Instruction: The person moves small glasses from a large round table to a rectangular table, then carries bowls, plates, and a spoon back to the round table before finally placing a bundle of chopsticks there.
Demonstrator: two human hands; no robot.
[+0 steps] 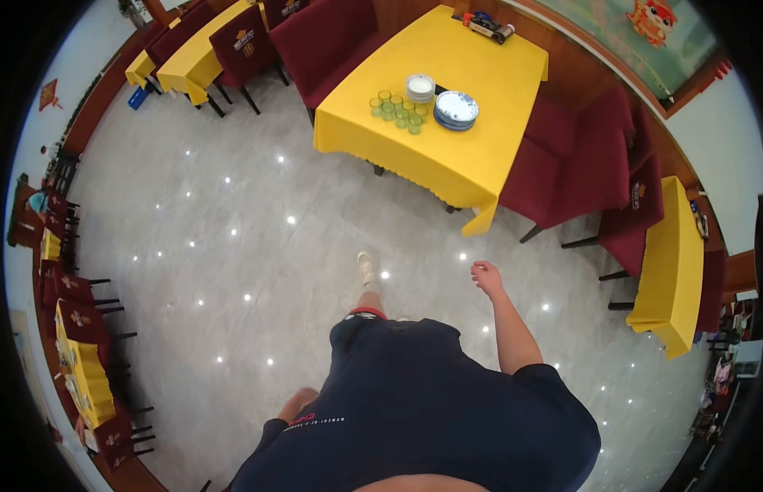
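My right hand hangs over the floor in front of me, holding nothing, its fingers loosely bent and somewhat apart. On my left side only part of the forearm shows beside my dark shirt; the left hand is out of sight. Ahead stands a table with a yellow cloth. Several green glasses are grouped near its front left. Beside them are a stack of small white dishes and a stack of blue-and-white plates. Neither hand touches any of these.
Maroon chairs flank the table on the right, with a maroon seat on its left. Dark items lie at its far edge. Another yellow-covered table stands at the right. Grey shiny floor spreads ahead and left.
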